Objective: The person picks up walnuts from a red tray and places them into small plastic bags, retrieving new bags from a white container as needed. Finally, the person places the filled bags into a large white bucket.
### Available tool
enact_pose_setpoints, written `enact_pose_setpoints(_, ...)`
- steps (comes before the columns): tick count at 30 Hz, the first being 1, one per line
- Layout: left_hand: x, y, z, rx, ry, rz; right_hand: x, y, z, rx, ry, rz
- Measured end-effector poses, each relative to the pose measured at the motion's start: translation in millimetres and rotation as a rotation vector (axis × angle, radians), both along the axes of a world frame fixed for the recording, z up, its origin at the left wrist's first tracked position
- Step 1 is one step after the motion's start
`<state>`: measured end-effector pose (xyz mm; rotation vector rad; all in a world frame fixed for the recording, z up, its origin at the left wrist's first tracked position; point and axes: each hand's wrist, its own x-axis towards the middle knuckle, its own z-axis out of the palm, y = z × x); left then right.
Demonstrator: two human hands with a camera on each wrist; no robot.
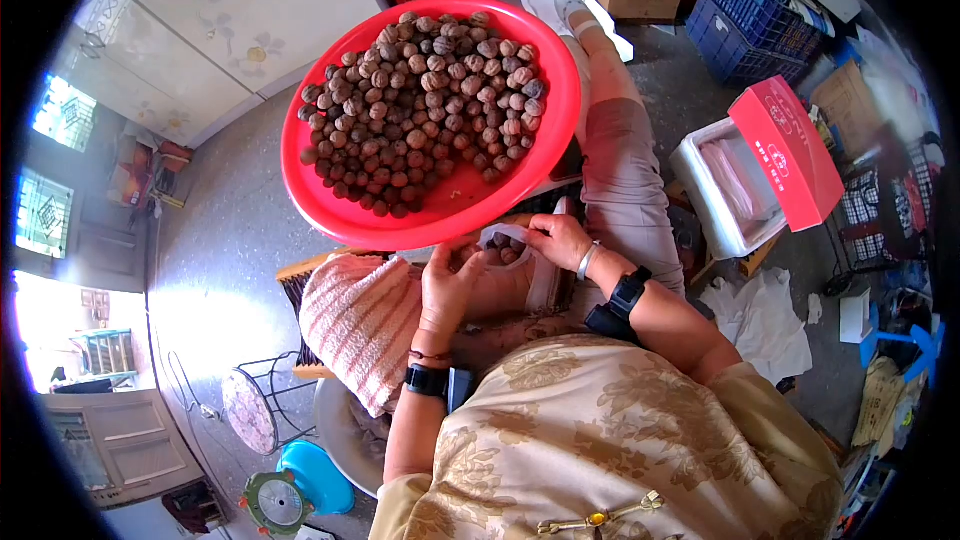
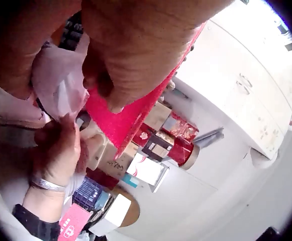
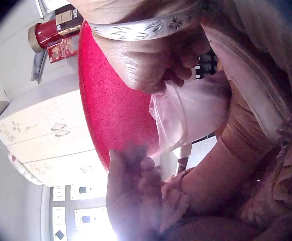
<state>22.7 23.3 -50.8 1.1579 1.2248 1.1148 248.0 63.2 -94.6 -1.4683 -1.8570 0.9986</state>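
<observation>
A translucent plastic bag (image 1: 512, 237) with several walnuts (image 1: 500, 252) inside is between my two hands, its mouth spread toward me. My right hand (image 1: 560, 242) pinches the bag's right edge; the right wrist view shows the fingertips bunched on the film (image 3: 173, 118). Opposite it, my left hand (image 1: 447, 285) holds the left edge with curled fingers. Seen from the left wrist, my left hand (image 2: 141, 45) looms large at the top, with the bag (image 2: 60, 75) beside it and my right hand (image 2: 60, 155) gripping below.
Just beyond the hands, a wide red basin (image 1: 400, 232) holds a heap of walnuts (image 1: 430, 90). A striped towel (image 1: 360, 320) drapes by my left forearm. To the right stand a white foam box (image 1: 700, 170) with a red lid (image 1: 785, 155) and a crumpled white bag (image 1: 760, 325).
</observation>
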Motion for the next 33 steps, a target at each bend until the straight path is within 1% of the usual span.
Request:
enact_pose_setpoints(1, 1.3, 0.5, 0.0, 0.02, 0.081, -0.014, 0.7, 0.1, 0.7, 0.005, -0.02, 0.023)
enact_pose_setpoints(2, 0.8, 2.5, -3.9, 0.019, 0.081, -0.014, 0.5, -0.3, 1.2, 0.004, -0.019, 0.022)
enact_pose_setpoints(4, 0.9, 7.4, -9.2, 0.366, 0.439, -0.031, -0.1, -1.4, 1.9, -0.028, 0.017, 0.005)
enact_pose_setpoints(5, 0.2, 7.5, -11.5, 0.365, 0.439, -0.031, -0.4, -1.9, 2.4, -0.029, 0.017, 0.004)
enact_pose_setpoints(7, 3.3, 7.2, 2.3, 0.323, 0.639, 0.076, -1.5, -2.8, 2.7, 0.06, 0.005, -0.015)
enact_pose_setpoints(8, 2.0, 9.9, -1.1, 0.322, 0.638, 0.077, -2.9, -2.7, 0.5, 0.06, 0.004, -0.013)
enact_pose_setpoints(10, -5.0, 16.5, -19.8, 0.634, 0.864, 0.112, -6.3, -1.1, -6.8, 0.069, 0.092, -0.043)
enact_pose_setpoints(11, -7.1, 17.1, -31.0, 0.632, 0.865, 0.119, -6.0, -0.3, -7.8, 0.069, 0.091, -0.036)
enact_pose_setpoints(13, -11.7, 17.2, -58.1, 0.193, 0.645, -0.019, -4.9, -0.9, -3.0, 0.065, -0.037, -0.019)
enact_pose_setpoints(14, -14.0, 18.7, -70.5, 0.19, 0.644, -0.014, -4.8, -1.8, -0.4, 0.065, -0.039, -0.013)
enact_pose_setpoints(16, -15.4, 21.8, -78.5, 0.24, 0.704, -0.065, -4.6, -3.4, 3.7, 0.126, -0.015, -0.015)
enact_pose_setpoints(17, -15.6, 22.7, -82.6, 0.238, 0.701, -0.057, -4.6, -2.9, 3.6, 0.127, -0.018, -0.007)
enact_pose_setpoints(19, -10.3, 23.9, -63.6, 0.147, 0.782, 0.034, -4.0, -1.8, 1.7, 0.174, -0.03, -0.03)
enact_pose_setpoints(20, -8.6, 23.5, -52.6, 0.146, 0.781, 0.041, -3.5, -1.4, 2.0, 0.176, -0.031, -0.023)
enact_pose_setpoints(22, -6.0, 23.5, -33.9, 0.081, 0.614, 0.07, -3.0, -0.5, 9.1, 0.268, 0.047, -0.047)
enact_pose_setpoints(23, -6.6, 24.6, -37.9, 0.081, 0.613, 0.076, -3.4, -0.6, 12.3, 0.27, 0.046, -0.041)
enact_pose_setpoints(25, -7.2, 25.3, -43.0, 0.068, 0.092, 0.156, -5.4, -2.2, 21.3, 0.265, 0.127, -0.073)
enact_pose_setpoints(26, -8.9, 23.6, -45.8, 0.067, 0.091, 0.161, -5.2, -3.3, 25.8, 0.264, 0.127, -0.068)
enact_pose_setpoints(28, -8.3, 18.5, -31.7, 0.013, -0.067, 0.177, -5.9, -5.7, 37.8, 0.225, 0.222, -0.054)
enact_pose_setpoints(29, -9.2, 18.4, -34.1, 0.012, -0.067, 0.181, -5.9, -5.0, 37.3, 0.223, 0.222, -0.05)
enact_pose_setpoints(31, -12.3, 19.4, -42.9, 0.094, -0.021, 0.164, -4.9, -3.7, 35.2, 0.273, 0.2, -0.06)
enact_pose_setpoints(32, -13.9, 19.7, -47.2, 0.093, -0.021, 0.164, -5.1, -3.2, 27.1, 0.271, 0.2, -0.06)
enact_pose_setpoints(33, -14.6, 20.4, -49.7, 0.082, 0.25, 0.108, -5.6, -2.2, 12.6, 0.187, 0.09, -0.05)
